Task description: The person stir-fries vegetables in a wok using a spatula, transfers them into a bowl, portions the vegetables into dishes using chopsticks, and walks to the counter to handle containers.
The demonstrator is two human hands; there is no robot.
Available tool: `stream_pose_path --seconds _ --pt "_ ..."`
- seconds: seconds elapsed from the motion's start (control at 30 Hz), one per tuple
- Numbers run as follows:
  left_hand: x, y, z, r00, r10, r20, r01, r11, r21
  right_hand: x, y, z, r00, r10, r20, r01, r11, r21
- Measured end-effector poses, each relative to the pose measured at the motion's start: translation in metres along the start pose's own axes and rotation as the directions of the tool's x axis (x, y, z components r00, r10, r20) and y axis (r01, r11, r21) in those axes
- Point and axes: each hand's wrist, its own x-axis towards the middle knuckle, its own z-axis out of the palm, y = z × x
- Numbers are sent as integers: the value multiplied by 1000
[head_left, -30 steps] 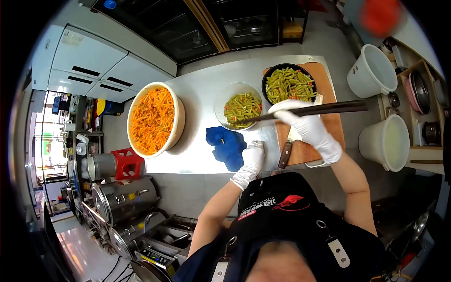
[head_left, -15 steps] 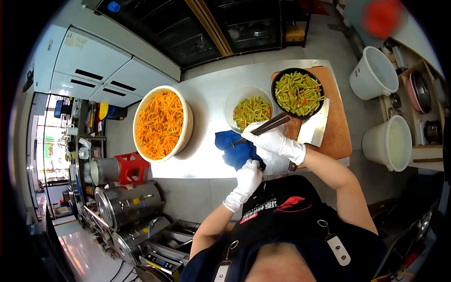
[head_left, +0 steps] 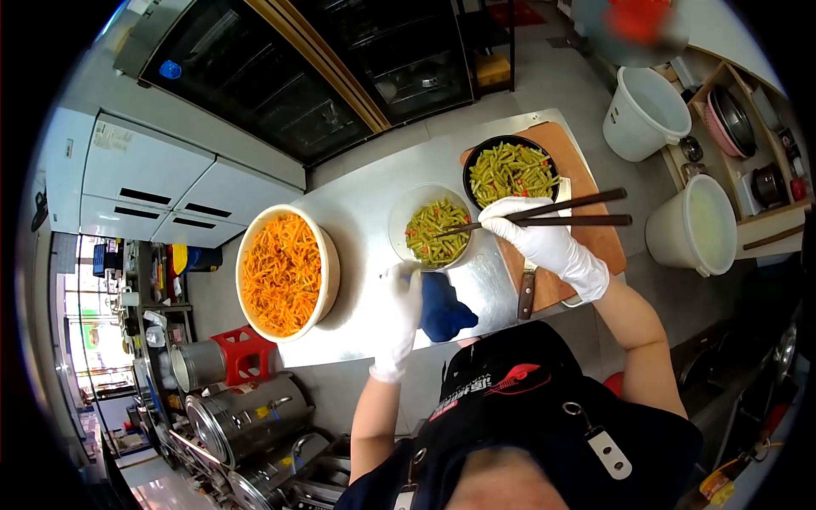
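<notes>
My right hand (head_left: 548, 246), in a white glove, is closed around dark chopsticks (head_left: 578, 206). Their tips reach into the green beans in a clear bowl (head_left: 398, 223). Beside that bowl, my gloved left hand (head_left: 398, 319) is extended over the metal table; motion blurs its fingers. The blue cloth (head_left: 442, 310) lies just to its right. A black bowl of green beans with red bits (head_left: 512, 173) rests on the wooden cutting board (head_left: 599, 242), next to a cleaver (head_left: 527, 293) partly hidden by my right hand. Shredded orange vegetable fills a cream tub (head_left: 330, 280) at left.
White buckets (head_left: 633, 127) (head_left: 671, 229) stand beyond the table's right side, near a wooden shelf (head_left: 773, 223). A red stool (head_left: 244, 353) and large metal pots (head_left: 255, 416) are at lower left. Dark glass-door cabinets (head_left: 246, 76) stand behind the table.
My left hand has let go of the blue cloth and moved left. My right hand has moved from over the cloth, and the chopstick tips are now at the clear bowl's beans.
</notes>
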Motion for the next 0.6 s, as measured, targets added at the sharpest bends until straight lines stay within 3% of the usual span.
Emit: stream_pose_path --seconds 0.07,0.17,0.2,0.23,0.3,0.43,0.5,0.6 --pt "27 -4 9 996 -28 80 26 1000 17 5 9 -2 1000 24 10 -23 997 -77" --pt "41 -35 30 990 80 -121 -62 988 144 16 16 7 978 186 95 -185 983 -16" --pt "41 -41 33 991 -33 -126 52 988 149 19 24 15 976 199 93 -200 980 -2" --pt "42 -49 35 990 -137 -32 140 984 106 24 32 21 965 221 142 -225 974 11" --pt "45 -64 36 929 -333 160 331 943 45 32 50 43 978 192 84 -201 973 112" --pt "44 -45 26 854 -426 298 491 850 -190 53 68 71 985 158 70 -161 986 41" --pt "45 -37 24 855 -421 301 492 843 -218 60 69 79 987 150 61 -156 980 125" --pt "46 -38 24 852 -422 309 506 813 -287 61 62 76 992 129 6 -130 989 73"
